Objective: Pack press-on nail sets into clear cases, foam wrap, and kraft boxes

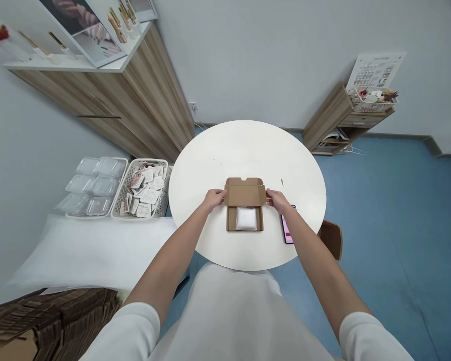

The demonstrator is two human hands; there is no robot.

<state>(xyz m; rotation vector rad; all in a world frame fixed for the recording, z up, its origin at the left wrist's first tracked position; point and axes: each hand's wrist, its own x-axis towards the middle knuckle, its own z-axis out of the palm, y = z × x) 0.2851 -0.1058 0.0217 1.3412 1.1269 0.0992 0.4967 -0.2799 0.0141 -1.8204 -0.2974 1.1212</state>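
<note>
A small brown cardboard box (229, 219) sits on the round white table (244, 145), its lid raised at the far side. Inside lies a white wrapped packet (246, 219). My left hand (214, 199) pinches the left side flap of the lid between thumb and fingers. On the opposite side, my right hand (277, 199) has its fingers closed at the lid's right flap. Beneath my right forearm, a phone (286, 231) with a lit pink screen is partly covered.
Left of the table stand a white basket of printed cards (145, 193) and a basket of clear plastic boxes (97, 185). White sheets (97, 250) lie nearer me, above stacked flat cardboard (60, 321). A wooden cabinet (150, 100) and a small shelf (330, 118) line the walls.
</note>
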